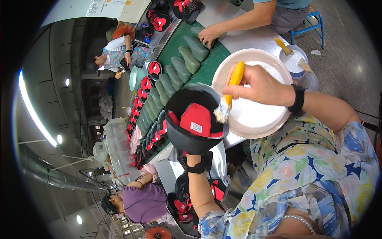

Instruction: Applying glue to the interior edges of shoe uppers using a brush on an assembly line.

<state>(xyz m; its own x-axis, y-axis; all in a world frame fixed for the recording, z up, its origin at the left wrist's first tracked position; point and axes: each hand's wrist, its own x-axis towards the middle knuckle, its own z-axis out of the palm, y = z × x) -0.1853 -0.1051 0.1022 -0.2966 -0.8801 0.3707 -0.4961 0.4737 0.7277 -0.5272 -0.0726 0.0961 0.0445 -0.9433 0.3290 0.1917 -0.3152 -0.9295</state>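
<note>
Bright, even light over the worktop (pixel 218 55) here, while up on the left a strip light (pixel 29 107) burns out to pure white, bowed into an arc by the fisheye, against a dim grey ceiling! The white liquid (pixel 254 113) glares almost without detail, the metal sheet (pixel 242 40) throws back a pale sheen, and deep shadow fills the black red-lined piece (pixel 199 119). Motion smears its upper rim, distant figures go soft, and black vignetting swallows the corners!
</note>
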